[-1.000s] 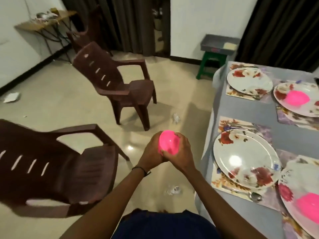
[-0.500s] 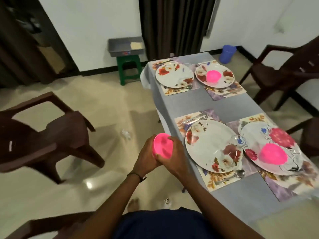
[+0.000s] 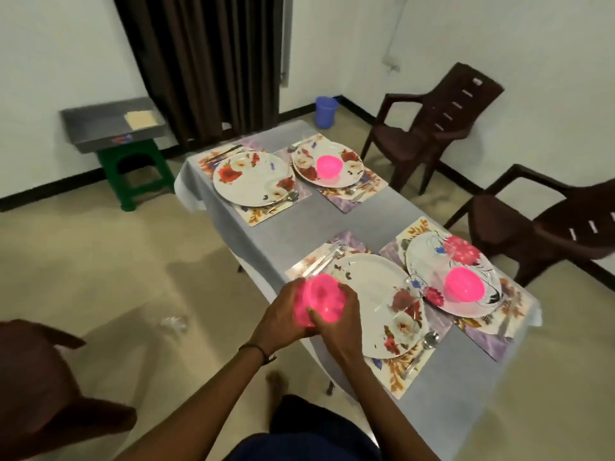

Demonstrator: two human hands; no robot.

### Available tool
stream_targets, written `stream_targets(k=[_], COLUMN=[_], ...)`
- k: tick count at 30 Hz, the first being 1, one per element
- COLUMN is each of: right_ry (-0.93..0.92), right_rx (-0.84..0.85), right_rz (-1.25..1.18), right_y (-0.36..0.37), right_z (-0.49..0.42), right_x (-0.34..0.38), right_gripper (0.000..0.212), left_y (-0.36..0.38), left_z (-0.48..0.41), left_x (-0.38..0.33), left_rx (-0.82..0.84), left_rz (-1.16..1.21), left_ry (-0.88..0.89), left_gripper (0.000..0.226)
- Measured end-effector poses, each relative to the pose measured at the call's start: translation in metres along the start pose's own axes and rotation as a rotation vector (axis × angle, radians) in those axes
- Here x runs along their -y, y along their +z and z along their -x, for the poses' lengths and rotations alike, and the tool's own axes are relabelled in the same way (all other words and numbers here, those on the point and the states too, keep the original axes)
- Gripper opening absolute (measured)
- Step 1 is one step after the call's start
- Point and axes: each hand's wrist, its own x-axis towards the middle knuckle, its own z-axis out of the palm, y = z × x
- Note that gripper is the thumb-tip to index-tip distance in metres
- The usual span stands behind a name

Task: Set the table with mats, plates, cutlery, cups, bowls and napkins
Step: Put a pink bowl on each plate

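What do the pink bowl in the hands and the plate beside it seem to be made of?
The held bowl looks like thin plastic, glossy and translucent: it glows bright pink, with a light spot on its wall. The plate looks like glazed ceramic or melamine, I cannot tell which: smooth white, printed flowers, soft sheen.

On the table (image 3: 332, 221), one bowl (image 3: 328, 166) sits on the plate at 1 o'clock (image 3: 354, 161), another bowl (image 3: 464, 284) on the plate at 4 o'clock (image 3: 429, 257). A third bowl (image 3: 319, 304) is at 9 o'clock of the nearest plate (image 3: 372, 287).
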Motion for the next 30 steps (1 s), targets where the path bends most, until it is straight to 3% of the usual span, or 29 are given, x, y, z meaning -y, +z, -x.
stream_targets(k=[6,10,17,30], right_ry=[0.104,0.232,0.338,0.496], right_rx=[-0.378,-0.474,-0.404,-0.472], right_rz=[-0.048,-0.01,0.171,0.45], right_y=[-0.011,-0.017,-0.009,0.005], right_z=[-0.084,-0.121,-0.156,-0.184], right_x=[-0.016,-0.03,-0.062,-0.066], right_gripper=[0.104,0.102,0.103,0.105], left_y=[0.006,0.001,-0.008,-0.033], left_z=[-0.081,-0.126,-0.181,-0.235], left_x=[0.018,0.017,0.021,0.059], left_rx=[0.198,0.258,0.32,0.459], left_rz=[-0.038,-0.056,-0.092,-0.084], left_ry=[-0.004,0.008,0.031,0.131], left_gripper=[0.115,0.114,0.117,0.114])
